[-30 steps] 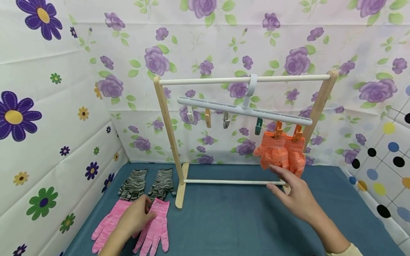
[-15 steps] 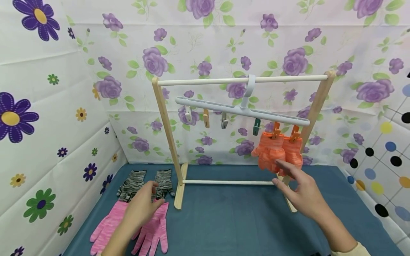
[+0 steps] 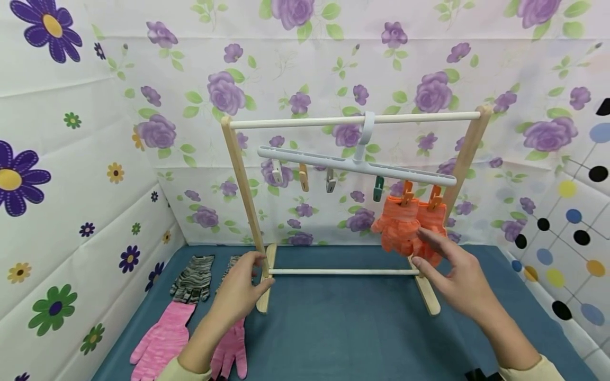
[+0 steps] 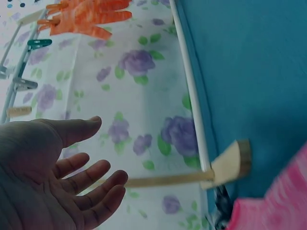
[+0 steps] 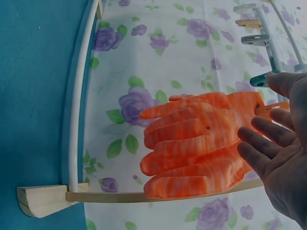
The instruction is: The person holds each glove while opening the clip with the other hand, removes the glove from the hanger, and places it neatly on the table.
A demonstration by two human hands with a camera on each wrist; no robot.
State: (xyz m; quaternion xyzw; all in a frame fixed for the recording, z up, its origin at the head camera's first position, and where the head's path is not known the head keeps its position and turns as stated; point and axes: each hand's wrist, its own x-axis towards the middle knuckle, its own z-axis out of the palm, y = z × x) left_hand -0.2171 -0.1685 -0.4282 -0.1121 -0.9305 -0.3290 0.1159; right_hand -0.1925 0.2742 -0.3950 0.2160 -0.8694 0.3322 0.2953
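My left hand (image 3: pixel 238 291) is in the air near the left post of the wooden rack, fingers loosely bent, nothing in its grasp. In the left wrist view the palm (image 4: pixel 43 187) shows bare. My right hand (image 3: pixel 459 280) is held just in front of a pair of orange knit gloves (image 3: pixel 397 227), overlapping their lower part in the head view. Orange clips (image 3: pixel 407 193) pinch the gloves by their cuffs, fingers down, from the right end of a grey hanger (image 3: pixel 324 160). The right wrist view has the orange gloves (image 5: pixel 192 143) beside my relaxed, empty fingers.
The hanger hooks over the rack's white top rod (image 3: pixel 305 122), tilting down to the right. Further clips on it, including a green clip (image 3: pixel 378 188), hold nothing. Left of the rack, two pink gloves (image 3: pixel 164 338) and two grey-black gloves (image 3: pixel 193 278) lie on the blue cloth (image 3: pixel 352 328).
My left hand has lifted from the pink gloves and moved right and up toward the rack's left post. The right hand has shifted slightly, staying near the orange gloves.
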